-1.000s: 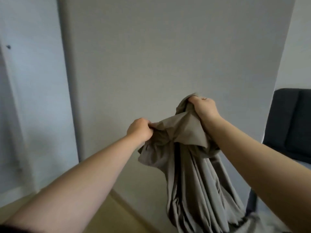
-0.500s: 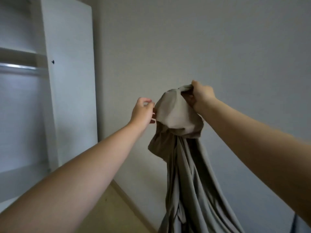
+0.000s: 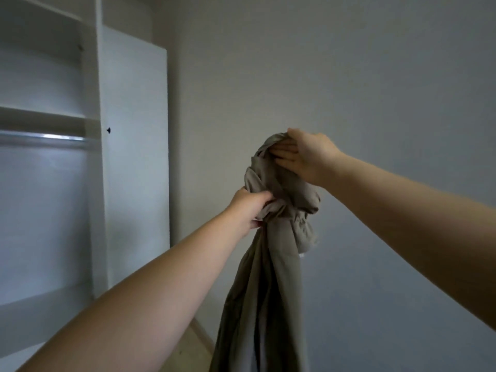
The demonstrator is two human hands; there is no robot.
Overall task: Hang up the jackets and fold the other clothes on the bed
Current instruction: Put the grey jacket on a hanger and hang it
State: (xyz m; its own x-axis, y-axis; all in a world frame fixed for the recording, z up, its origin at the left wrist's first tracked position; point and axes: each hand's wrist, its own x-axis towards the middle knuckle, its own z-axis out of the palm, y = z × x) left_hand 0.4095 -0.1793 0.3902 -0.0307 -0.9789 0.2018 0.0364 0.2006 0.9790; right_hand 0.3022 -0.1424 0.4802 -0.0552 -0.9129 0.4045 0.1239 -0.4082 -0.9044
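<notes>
A grey-beige jacket hangs bunched in the air before a plain wall, its lower part running out of the frame's bottom. My left hand grips a gathered fold of the jacket at mid height. My right hand is at the top of the bundle, thumb over the cloth's upper edge and fingers lying nearly straight against the fabric. No hanger shows.
An open white wardrobe stands at the left, with a metal hanging rail under a shelf and a lower shelf beneath. A strip of wooden floor shows below the wall.
The view has swung left, bringing the wardrobe and rail into sight. My left hand dropped lower and took a fistful of cloth. My right hand's fingers have loosened at the top.
</notes>
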